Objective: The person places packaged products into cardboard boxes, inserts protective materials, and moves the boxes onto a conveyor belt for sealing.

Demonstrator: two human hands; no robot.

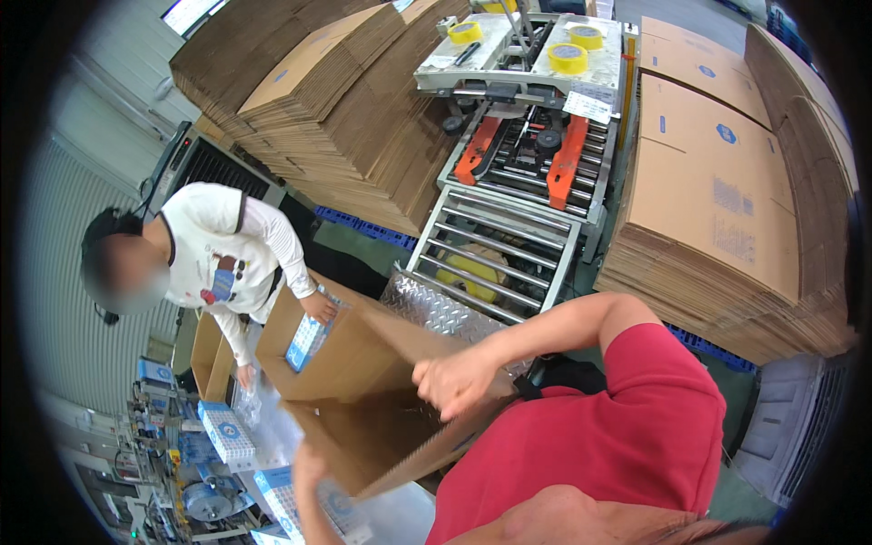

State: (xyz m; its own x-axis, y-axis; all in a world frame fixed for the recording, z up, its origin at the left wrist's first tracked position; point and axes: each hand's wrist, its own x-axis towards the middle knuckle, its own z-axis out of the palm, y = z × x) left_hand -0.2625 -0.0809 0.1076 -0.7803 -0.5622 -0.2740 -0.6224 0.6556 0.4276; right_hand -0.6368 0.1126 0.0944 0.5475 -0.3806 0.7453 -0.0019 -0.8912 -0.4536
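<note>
An open cardboard carton (pixel 381 436) stands tilted in front of me, its inside facing up. My right hand (pixel 455 383) is curled at the carton's upper flap, fingers bent over the cardboard. Blurred, my left hand (pixel 310 466) touches the carton's lower left edge; its fingers are partly hidden. Directly beyond is a second open carton (pixel 279 340) with a blue-and-white printed pack (pixel 310 340) inside, and a co-worker's hand (pixel 320 308) rests on that pack. Similar packs (pixel 228 432) lie on the metal table (pixel 279 422), one (pixel 279 494) close to my left hand.
A co-worker (pixel 225 252) stands across at the left. A roller conveyor (pixel 497 252) with a taping machine (pixel 524 129) and tape rolls (pixel 567 58) lies beyond. Stacks of flat cartons (pixel 340 129) and more flat cartons (pixel 715 197) flank it. Machinery (pixel 204 497) stands lower left.
</note>
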